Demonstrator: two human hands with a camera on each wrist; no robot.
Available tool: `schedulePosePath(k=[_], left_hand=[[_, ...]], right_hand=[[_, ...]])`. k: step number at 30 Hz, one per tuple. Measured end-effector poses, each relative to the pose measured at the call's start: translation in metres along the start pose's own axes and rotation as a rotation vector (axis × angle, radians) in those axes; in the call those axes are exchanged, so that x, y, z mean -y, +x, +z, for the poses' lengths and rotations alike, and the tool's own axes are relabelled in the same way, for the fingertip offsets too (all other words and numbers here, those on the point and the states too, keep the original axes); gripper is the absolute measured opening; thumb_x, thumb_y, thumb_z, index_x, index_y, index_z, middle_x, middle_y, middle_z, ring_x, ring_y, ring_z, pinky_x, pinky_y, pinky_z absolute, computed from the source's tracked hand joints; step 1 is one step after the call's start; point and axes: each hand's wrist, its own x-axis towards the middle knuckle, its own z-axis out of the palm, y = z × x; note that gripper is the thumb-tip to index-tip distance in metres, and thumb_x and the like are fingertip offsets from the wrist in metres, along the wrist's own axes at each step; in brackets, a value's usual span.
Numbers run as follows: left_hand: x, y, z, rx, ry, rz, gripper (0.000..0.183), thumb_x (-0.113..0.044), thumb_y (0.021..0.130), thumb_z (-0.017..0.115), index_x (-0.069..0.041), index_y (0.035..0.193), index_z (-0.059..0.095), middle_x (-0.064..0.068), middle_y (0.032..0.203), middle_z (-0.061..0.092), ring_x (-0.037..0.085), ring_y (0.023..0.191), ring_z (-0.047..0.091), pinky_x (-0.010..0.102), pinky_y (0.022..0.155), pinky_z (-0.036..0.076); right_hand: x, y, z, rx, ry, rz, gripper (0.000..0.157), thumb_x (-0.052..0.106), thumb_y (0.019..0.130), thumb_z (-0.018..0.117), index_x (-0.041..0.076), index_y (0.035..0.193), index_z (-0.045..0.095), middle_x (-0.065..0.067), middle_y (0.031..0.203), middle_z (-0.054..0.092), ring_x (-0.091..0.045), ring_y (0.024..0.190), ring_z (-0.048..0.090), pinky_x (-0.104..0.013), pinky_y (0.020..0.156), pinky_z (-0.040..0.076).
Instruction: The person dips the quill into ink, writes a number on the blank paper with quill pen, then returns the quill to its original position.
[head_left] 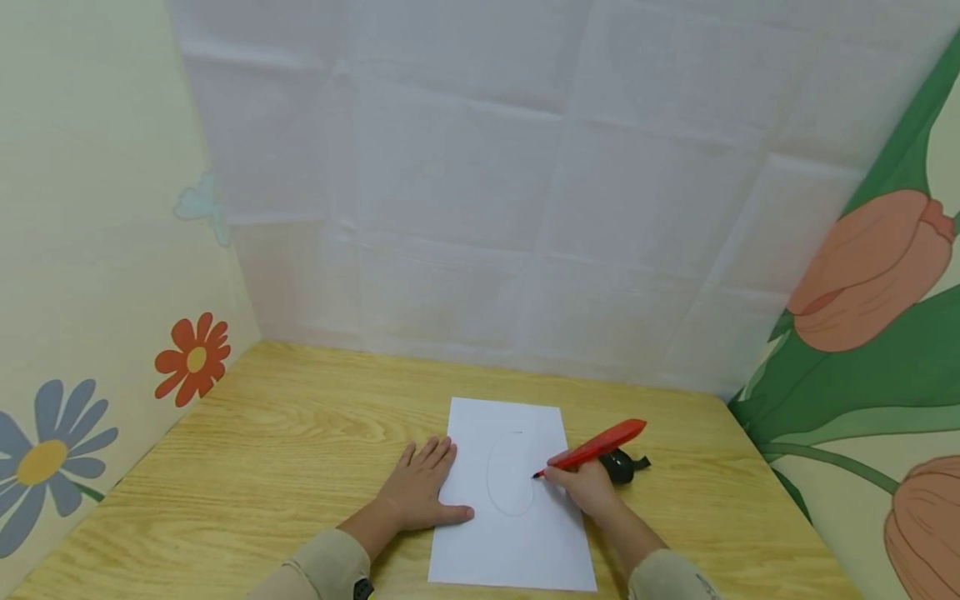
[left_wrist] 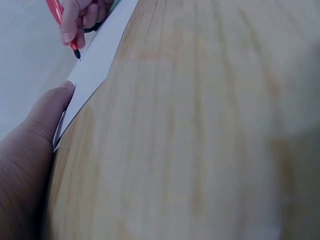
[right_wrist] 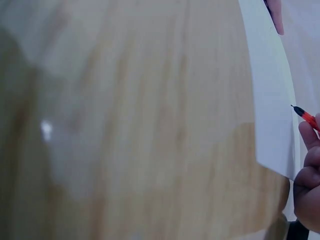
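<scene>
A white sheet of paper lies upright before me on the wooden table, with a thin, tall oval line drawn on it, broken near the upper right. My left hand is flat with fingers spread, its thumb and fingertips resting on the sheet's left edge. Between thumb and fingers my right hand pinches a red pen, thick-bodied with a black tip. That tip is at the oval's right side. The left wrist view shows the left thumb on the paper's edge and the pen beyond it.
A small black object sits beside the right hand, partly hidden; its kind is unclear. The wooden tabletop reaches back to a creased white cloth. Flower-patterned panels stand at the left and right.
</scene>
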Motion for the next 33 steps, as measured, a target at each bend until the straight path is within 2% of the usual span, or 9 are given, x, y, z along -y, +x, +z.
schedulePosePath(k=[5,22,33], left_hand=[[0.0002,0.0002,0.0009,0.000,0.002,-0.001,0.110,-0.080,0.078,0.053,-0.004,0.154,0.027,0.012,0.163,0.022,0.031,0.152,0.016,0.057,0.122,0.008],[0.0019,0.0006,0.0018,-0.004,-0.009,0.005,0.111,-0.079,0.078,0.054,-0.003,0.154,0.027,0.013,0.163,0.022,0.032,0.152,0.016,0.058,0.121,0.007],[-0.0007,-0.0008,0.0003,-0.007,-0.013,0.003,0.110,-0.079,0.078,0.054,-0.003,0.154,0.027,0.012,0.163,0.022,0.032,0.152,0.016,0.057,0.122,0.008]], right_hand=[[-0.0003,0.0020,0.0017,-0.001,0.005,-0.026,0.022,0.017,0.082,0.077,0.003,0.098,0.070,-0.008,0.091,0.067,-0.017,0.078,0.056,-0.026,0.068,0.047],[0.0048,0.0047,0.0061,-0.011,-0.006,-0.024,0.024,0.018,0.084,0.076,0.003,0.102,0.070,-0.010,0.100,0.070,-0.018,0.086,0.059,-0.029,0.075,0.052],[0.0075,0.0075,0.0094,-0.004,0.011,-0.034,0.024,0.018,0.083,0.076,0.003,0.100,0.070,-0.008,0.093,0.069,-0.017,0.079,0.056,-0.026,0.069,0.048]])
